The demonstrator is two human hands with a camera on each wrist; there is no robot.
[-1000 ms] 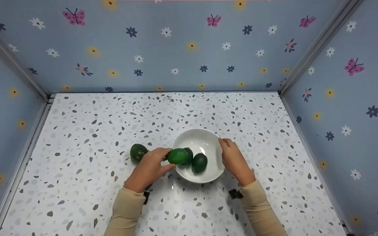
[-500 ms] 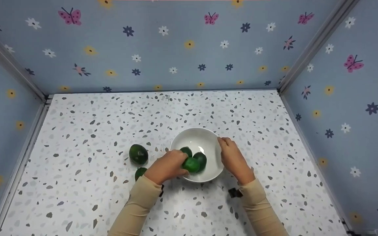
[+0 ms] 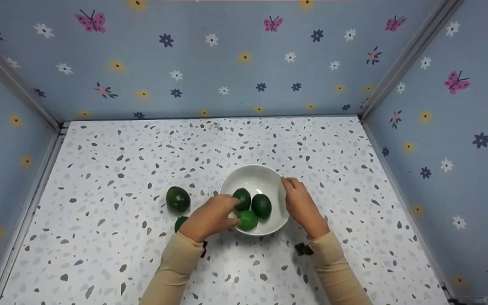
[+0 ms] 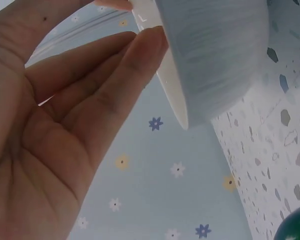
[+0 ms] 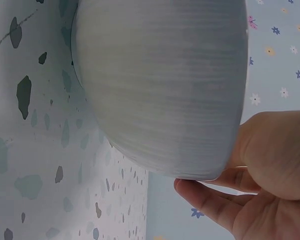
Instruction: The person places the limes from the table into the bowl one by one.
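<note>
The white bowl (image 3: 274,186) stands on the table with two dark green avocados (image 3: 241,199) and a brighter green avocado (image 3: 248,220) in it. My left hand (image 3: 212,216) reaches over the bowl's left rim, thumb and fingers spread apart beside the brighter avocado. In the left wrist view, the extended fingers (image 4: 115,92) pass over the rim of the bowl (image 4: 219,60). On the opposite side my right hand (image 3: 305,207) grips the rim. The right wrist view shows its fingertips (image 5: 187,187) against the outer wall of the bowl (image 5: 159,85).
Left of the bowl lies another dark avocado (image 3: 178,199). One more avocado (image 3: 180,223) is partly hidden by my left wrist. The speckled table (image 3: 112,237) is bordered by blue patterned walls (image 3: 210,76) at the back and sides.
My left hand has carried the brighter avocado right into the bowl and let it go. The two dark avocados inside have shifted slightly. The right hand stays on the rim.
</note>
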